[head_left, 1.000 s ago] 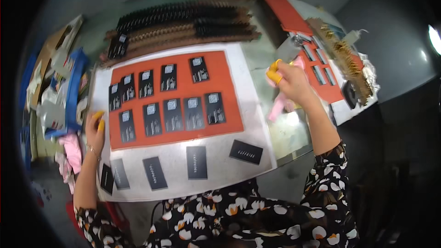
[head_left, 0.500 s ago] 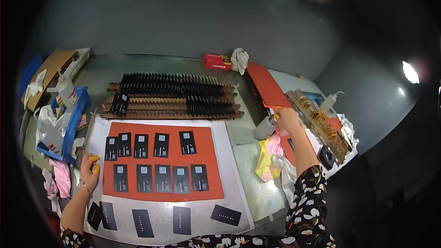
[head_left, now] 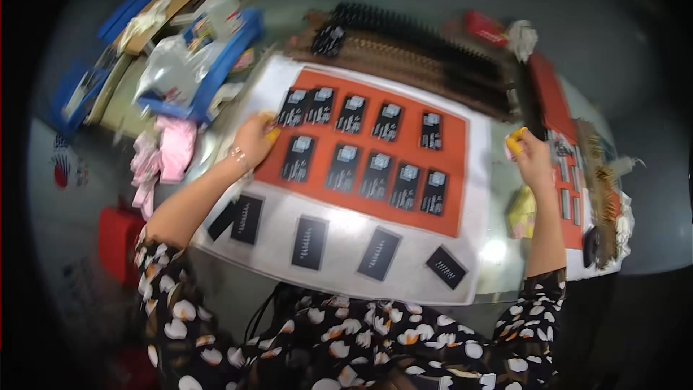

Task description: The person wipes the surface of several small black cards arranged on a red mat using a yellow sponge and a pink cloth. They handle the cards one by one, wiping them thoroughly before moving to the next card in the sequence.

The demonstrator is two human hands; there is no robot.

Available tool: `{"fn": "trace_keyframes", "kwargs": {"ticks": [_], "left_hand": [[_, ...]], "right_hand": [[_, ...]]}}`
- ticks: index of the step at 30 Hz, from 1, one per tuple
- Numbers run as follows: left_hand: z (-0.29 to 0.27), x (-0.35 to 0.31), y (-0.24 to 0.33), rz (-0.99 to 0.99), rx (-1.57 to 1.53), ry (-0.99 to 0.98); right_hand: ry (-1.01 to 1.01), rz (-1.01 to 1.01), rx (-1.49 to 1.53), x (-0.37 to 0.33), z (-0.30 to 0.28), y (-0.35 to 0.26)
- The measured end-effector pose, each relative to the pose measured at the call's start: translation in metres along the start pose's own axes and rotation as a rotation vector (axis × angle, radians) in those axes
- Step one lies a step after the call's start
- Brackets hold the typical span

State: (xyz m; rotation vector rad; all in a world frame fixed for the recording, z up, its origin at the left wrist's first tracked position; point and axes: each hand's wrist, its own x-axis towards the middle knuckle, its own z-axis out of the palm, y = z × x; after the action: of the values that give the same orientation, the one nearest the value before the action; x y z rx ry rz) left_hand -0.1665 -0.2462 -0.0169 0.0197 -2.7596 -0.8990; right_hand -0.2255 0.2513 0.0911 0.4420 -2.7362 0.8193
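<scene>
Black cards with pale square codes lie in two rows on an orange mat (head_left: 455,144), among them a card (head_left: 431,131) at the far right of the upper row. My left hand (head_left: 253,141), with yellow finger covers, is at the mat's left edge beside a card (head_left: 298,159); its fingers look apart and hold nothing I can see. My right hand (head_left: 530,157), also with yellow finger covers, is raised to the right of the mat. Its thumb and fingers are pinched together beside something small and pale, too blurred to name.
Loose dark cards, one (head_left: 309,243) near the middle, lie on the white sheet (head_left: 346,274). Behind are racks (head_left: 411,54) packed with black pieces. At left stand a blue tray (head_left: 234,50) and a pink cloth (head_left: 175,148); at right, a yellow cloth (head_left: 521,213) and another orange mat (head_left: 552,101).
My right hand has left the bottle by the orange board on the right and come nearer the mat. The whole view has tilted and shifted, blurring things. My left hand stays by the mat's left edge.
</scene>
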Motion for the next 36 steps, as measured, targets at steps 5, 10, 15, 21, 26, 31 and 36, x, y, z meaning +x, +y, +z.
{"fn": "trace_keyframes", "kwargs": {"ticks": [5,10,15,21,26,31,36], "left_hand": [[0.002,-0.025,-0.013,-0.026,-0.054,0.045],[-0.013,-0.042,0.005,-0.066,-0.143,-0.133],[-0.015,-0.005,-0.018,0.203,-0.065,-0.039],[-0.016,0.018,-0.026,0.374,-0.018,-0.176],[-0.012,0.031,-0.042,0.4,-0.089,-0.137],[-0.004,0.033,-0.052,0.491,-0.008,-0.105],[-0.006,0.031,-0.053,0.457,-0.043,-0.108]], "right_hand": [[-0.274,-0.166,0.285,-0.006,0.085,-0.108],[-0.508,-0.244,0.228,0.022,0.139,-0.182],[-0.478,-0.305,0.181,0.044,0.206,-0.221],[-0.487,-0.332,0.203,0.054,0.243,-0.226],[-0.435,-0.398,0.141,0.053,0.26,-0.231],[-0.408,-0.484,0.061,0.048,0.272,-0.239],[-0.398,-0.473,0.04,0.044,0.275,-0.242]]}}
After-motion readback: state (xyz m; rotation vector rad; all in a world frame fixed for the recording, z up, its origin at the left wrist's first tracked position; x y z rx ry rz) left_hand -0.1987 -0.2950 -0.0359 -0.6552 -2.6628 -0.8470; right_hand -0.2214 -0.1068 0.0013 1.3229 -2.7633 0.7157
